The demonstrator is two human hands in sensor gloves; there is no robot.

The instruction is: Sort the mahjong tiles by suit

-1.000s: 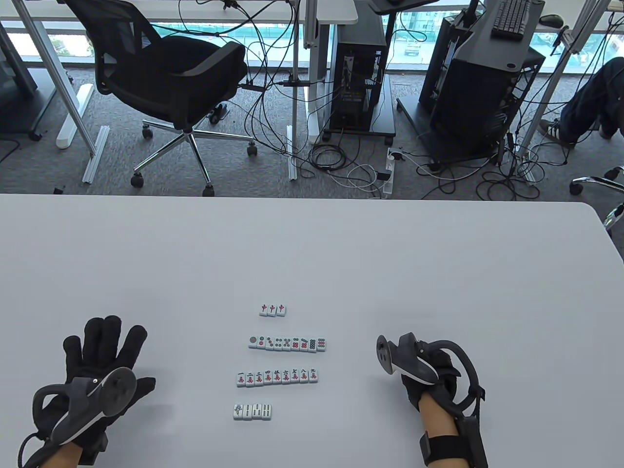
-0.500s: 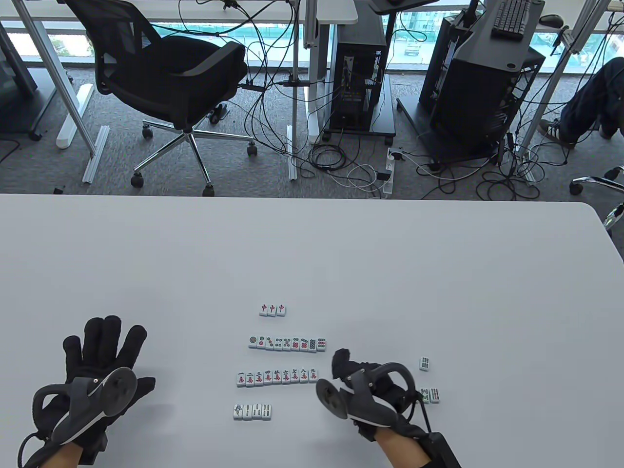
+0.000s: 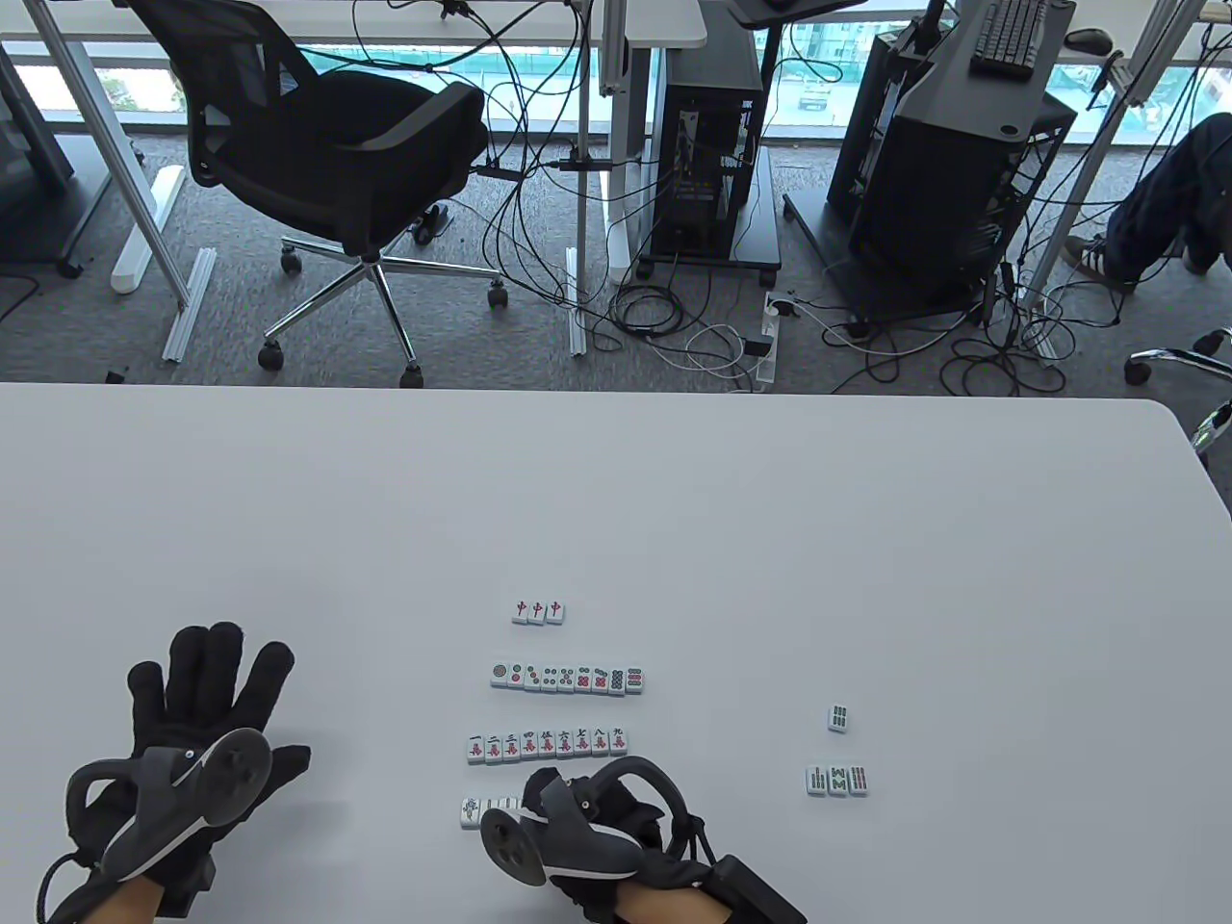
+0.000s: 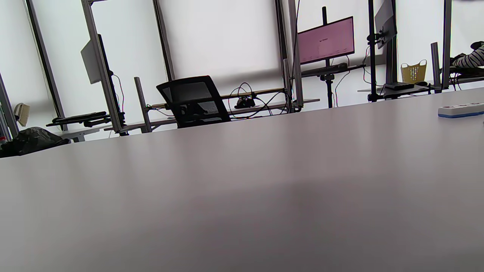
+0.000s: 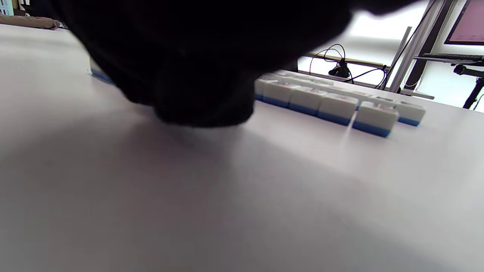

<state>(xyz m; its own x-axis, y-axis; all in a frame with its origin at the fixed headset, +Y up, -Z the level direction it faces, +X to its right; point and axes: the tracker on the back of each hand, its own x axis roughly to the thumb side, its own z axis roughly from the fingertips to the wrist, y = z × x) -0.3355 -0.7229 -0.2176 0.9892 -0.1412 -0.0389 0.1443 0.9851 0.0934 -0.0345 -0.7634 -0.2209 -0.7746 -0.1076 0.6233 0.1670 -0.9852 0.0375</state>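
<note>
Hands rest low on the desk (image 3: pixel 674 500): left hand (image 3: pixel 197 731) flat, fingers spread wide; right hand (image 3: pixel 602 828) covers the right end of the nearest tile row (image 3: pixel 476 811), its grip hidden. Three sorted rows (image 3: pixel 566 679) lie beyond; four loose tiles (image 3: pixel 837 780) sit right.

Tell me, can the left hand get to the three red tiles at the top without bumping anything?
Probably yes. The left hand lies flat on the table, and bare tabletop runs from it to the three red tiles.
</note>
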